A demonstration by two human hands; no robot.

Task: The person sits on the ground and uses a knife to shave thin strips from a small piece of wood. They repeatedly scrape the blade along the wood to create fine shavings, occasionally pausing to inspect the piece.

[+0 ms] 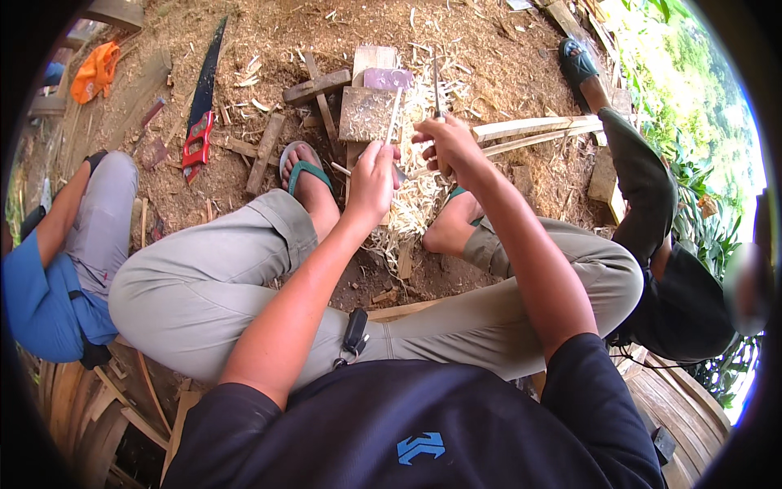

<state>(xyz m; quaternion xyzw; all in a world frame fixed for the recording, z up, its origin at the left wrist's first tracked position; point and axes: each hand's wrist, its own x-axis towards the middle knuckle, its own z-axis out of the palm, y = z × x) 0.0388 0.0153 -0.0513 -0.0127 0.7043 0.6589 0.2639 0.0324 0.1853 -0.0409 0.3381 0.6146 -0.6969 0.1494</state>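
My left hand (pixel 373 178) is closed round a thin pale wooden stick (pixel 395 121), which points away from me over a wooden block (pixel 368 112) strewn with shavings. To its right, my right hand (pixel 453 148) grips a knife (pixel 437 90) with a narrow blade pointing away from me. The blade stands apart from the stick. Part of the knife's handle is hidden by my fingers. A small purple-topped block (pixel 388 78) lies just beyond the stick's tip. Pale wood shavings (pixel 411 208) are heaped below and between my hands.
A red-handled handsaw (pixel 198 143) lies on the sawdust at left, and an orange cloth (pixel 95 72) farther off. Long wood strips (pixel 538 128) extend right of my hand. Seated people flank me: one in blue (pixel 49 285), one in dark clothes (pixel 676 301). My sandalled feet are beside the shavings.
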